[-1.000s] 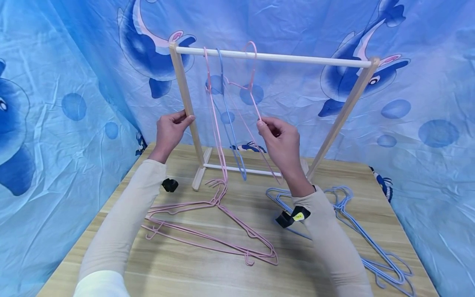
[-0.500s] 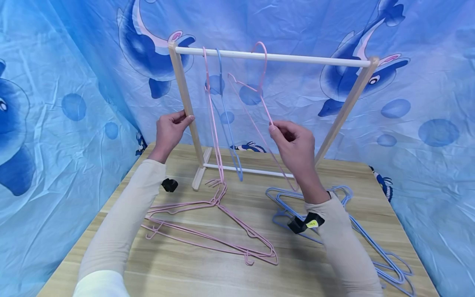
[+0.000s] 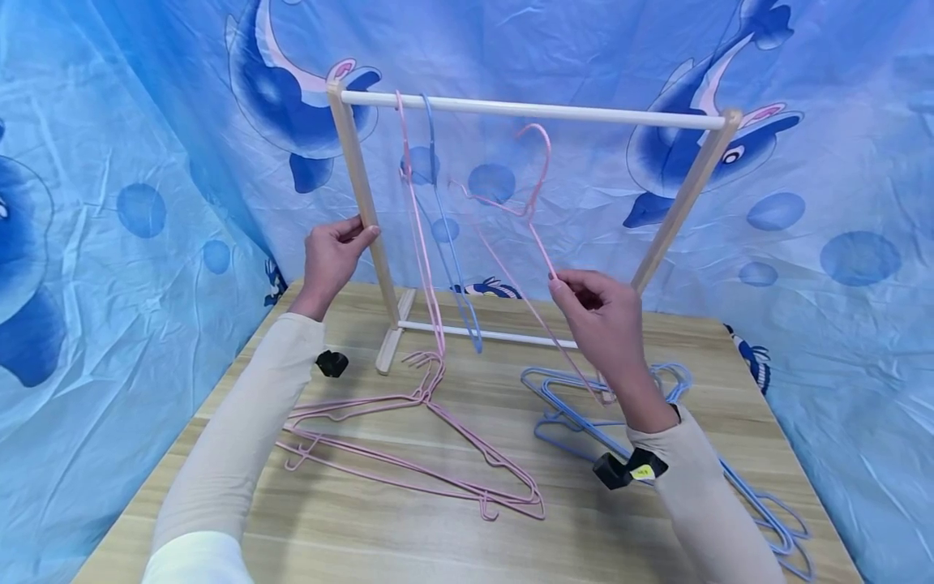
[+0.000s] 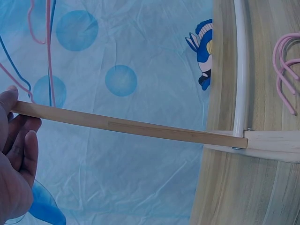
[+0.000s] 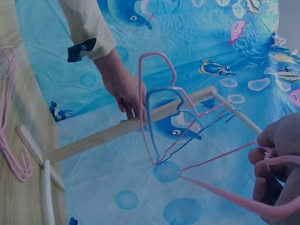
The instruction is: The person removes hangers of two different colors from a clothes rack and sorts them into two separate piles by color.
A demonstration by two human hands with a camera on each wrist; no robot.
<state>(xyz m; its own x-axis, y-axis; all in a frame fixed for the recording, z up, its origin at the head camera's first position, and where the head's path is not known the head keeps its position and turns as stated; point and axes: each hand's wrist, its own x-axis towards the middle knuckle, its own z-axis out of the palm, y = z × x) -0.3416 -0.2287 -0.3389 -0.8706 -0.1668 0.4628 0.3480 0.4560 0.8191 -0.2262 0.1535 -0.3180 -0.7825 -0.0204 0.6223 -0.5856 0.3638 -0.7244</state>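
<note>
My right hand (image 3: 604, 320) pinches the sloping shoulder of a pink hanger (image 3: 541, 246). That hanger's hook sits below the white top rail (image 3: 540, 110) of a small clothes rack, apart from it, and its lower end hangs close to the table. With thumb and fingers, my left hand (image 3: 336, 253) grips the rack's left wooden post (image 3: 355, 158), which also shows in the left wrist view. Near that post, another pink hanger (image 3: 418, 227) and a blue hanger (image 3: 446, 219) hang side by side from the rail.
Several pink hangers (image 3: 483, 444) lie overlapping on the wooden table (image 3: 409, 543) in front of the rack. To the right, a pile of blue hangers (image 3: 580, 418) is partly hidden by my right forearm. A patterned blue curtain (image 3: 861, 341) surrounds the table.
My right hand has moved right and then down with the pink hanger, whose hook has come off the rail. My left hand has stayed on the post.
</note>
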